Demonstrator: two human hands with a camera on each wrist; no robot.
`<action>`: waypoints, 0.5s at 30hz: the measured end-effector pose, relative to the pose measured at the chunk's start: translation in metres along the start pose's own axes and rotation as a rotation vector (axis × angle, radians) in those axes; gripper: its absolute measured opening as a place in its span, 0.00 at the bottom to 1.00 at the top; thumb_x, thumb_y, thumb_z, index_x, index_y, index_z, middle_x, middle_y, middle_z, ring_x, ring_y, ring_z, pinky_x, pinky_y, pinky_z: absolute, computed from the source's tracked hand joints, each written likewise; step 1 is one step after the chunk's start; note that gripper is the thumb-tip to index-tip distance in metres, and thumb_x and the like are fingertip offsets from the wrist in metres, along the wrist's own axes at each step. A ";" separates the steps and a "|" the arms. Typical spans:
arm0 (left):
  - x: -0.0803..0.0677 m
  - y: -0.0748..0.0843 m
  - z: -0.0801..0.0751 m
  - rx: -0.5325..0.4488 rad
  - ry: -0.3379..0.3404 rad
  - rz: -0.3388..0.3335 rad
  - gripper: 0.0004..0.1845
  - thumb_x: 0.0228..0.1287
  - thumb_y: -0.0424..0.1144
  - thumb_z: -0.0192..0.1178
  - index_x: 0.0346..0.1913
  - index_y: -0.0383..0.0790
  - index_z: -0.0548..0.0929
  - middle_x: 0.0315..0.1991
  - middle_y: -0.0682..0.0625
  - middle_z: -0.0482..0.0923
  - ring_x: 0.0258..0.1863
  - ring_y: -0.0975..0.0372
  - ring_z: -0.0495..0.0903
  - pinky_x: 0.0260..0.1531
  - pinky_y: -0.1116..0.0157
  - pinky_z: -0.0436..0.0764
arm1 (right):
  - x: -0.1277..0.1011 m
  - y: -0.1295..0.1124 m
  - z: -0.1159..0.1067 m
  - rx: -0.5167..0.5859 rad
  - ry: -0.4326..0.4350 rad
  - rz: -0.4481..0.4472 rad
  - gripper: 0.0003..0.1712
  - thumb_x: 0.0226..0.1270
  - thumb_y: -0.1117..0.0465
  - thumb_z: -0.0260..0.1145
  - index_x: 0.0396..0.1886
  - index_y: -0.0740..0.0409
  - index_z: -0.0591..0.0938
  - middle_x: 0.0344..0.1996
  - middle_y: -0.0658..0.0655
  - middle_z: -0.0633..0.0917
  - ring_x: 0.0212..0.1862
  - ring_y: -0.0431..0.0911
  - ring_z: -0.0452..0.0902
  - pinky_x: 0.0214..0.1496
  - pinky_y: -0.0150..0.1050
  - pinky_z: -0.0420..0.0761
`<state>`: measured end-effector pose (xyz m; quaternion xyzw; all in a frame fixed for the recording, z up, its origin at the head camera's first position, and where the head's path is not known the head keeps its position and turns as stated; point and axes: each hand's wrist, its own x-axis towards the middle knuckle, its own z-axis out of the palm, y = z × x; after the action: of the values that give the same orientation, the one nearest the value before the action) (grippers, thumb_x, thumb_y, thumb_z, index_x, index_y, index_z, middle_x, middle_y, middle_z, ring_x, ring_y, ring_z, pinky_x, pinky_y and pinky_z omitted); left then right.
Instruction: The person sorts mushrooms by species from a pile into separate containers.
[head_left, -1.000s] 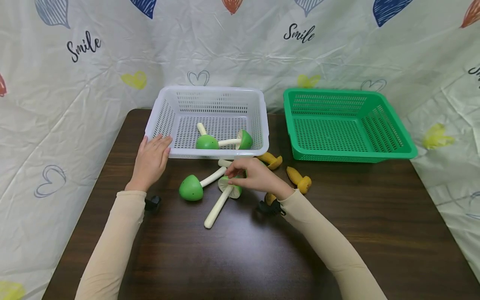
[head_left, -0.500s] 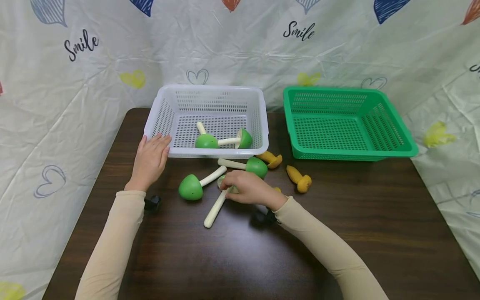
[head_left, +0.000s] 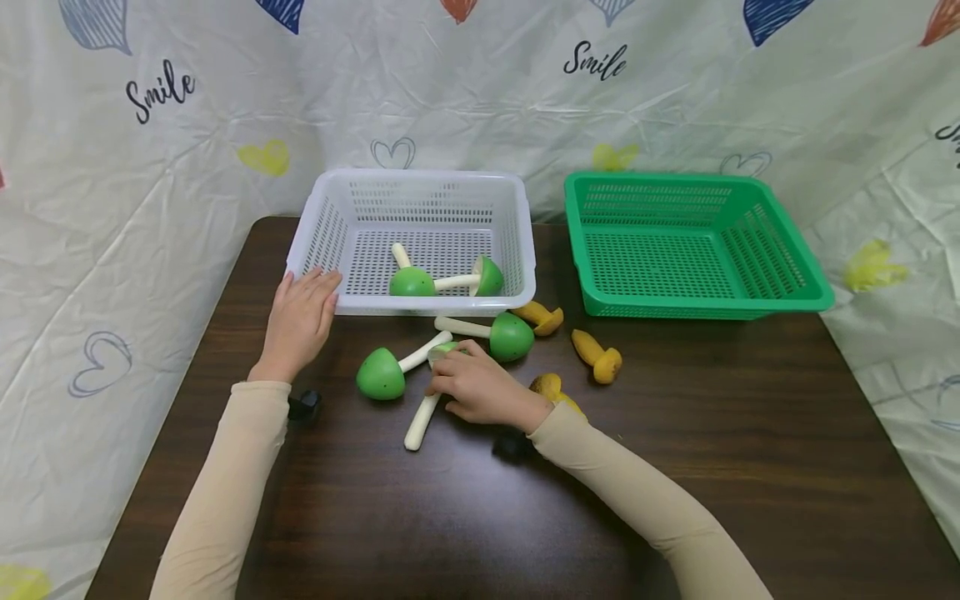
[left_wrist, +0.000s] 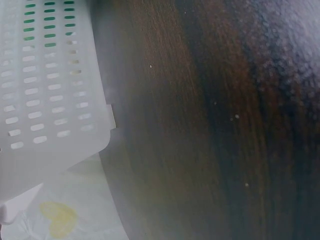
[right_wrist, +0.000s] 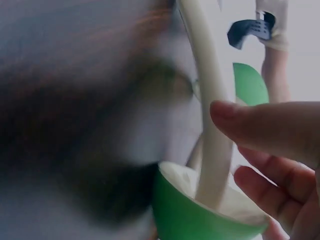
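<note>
The right hand point(head_left: 480, 387) lies low on the dark table point(head_left: 465, 517), its fingers point(right_wrist: 270, 125) curled over the cap end of a green toy mushroom point(head_left: 422, 408), whose pale stem runs out toward 7 o'clock from the hand. In the right wrist view that stem point(right_wrist: 210, 125) rises from the green cap point(right_wrist: 200, 215) with the fingers bent close beside it, so this grip is closed round the mushroom. The mushroom lies on the table near its middle, at 6 o'clock from the white basket point(head_left: 322, 242).

The left hand point(head_left: 298, 321) rests flat on the table, fingers straight and relaxed, its tips touching the basket's near left corner; this grip is open and holds nothing. The left wrist view shows only the basket wall point(left_wrist: 50, 100) and bare wood.

Two more green mushrooms lie on the table: one point(head_left: 381, 373) at 9 o'clock from the right hand, another point(head_left: 510, 336) at 1 o'clock. Two green ones point(head_left: 412, 282) lie inside the white basket. Three yellow pieces point(head_left: 598, 357) lie on the table at 2 to 3 o'clock from the right hand. A green basket point(head_left: 780, 296) stands at 3 o'clock from the white one.
</note>
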<state>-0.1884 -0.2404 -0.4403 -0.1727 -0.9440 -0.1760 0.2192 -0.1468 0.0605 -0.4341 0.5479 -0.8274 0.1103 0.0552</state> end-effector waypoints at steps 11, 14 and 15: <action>-0.001 0.001 -0.001 -0.002 -0.014 -0.006 0.19 0.70 0.37 0.49 0.59 0.32 0.75 0.59 0.40 0.74 0.63 0.47 0.66 0.68 0.49 0.48 | 0.012 -0.004 0.014 -0.171 0.042 0.040 0.05 0.53 0.58 0.71 0.31 0.45 0.85 0.33 0.46 0.78 0.44 0.43 0.73 0.53 0.42 0.65; -0.001 0.001 -0.001 -0.002 -0.014 -0.005 0.20 0.70 0.38 0.49 0.59 0.32 0.75 0.59 0.40 0.74 0.63 0.47 0.66 0.68 0.49 0.47 | 0.013 -0.002 0.011 -0.175 0.071 0.048 0.04 0.54 0.57 0.72 0.31 0.45 0.85 0.32 0.45 0.79 0.42 0.43 0.73 0.50 0.40 0.67; -0.001 0.001 -0.001 -0.001 -0.014 -0.004 0.20 0.70 0.38 0.49 0.59 0.32 0.75 0.59 0.40 0.74 0.63 0.47 0.66 0.68 0.49 0.47 | 0.013 -0.001 0.009 -0.166 0.082 0.051 0.05 0.53 0.57 0.72 0.31 0.45 0.85 0.32 0.45 0.79 0.41 0.43 0.73 0.49 0.40 0.67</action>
<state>-0.1868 -0.2405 -0.4399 -0.1722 -0.9458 -0.1759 0.2120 -0.1506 0.0461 -0.4404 0.5151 -0.8445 0.0649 0.1313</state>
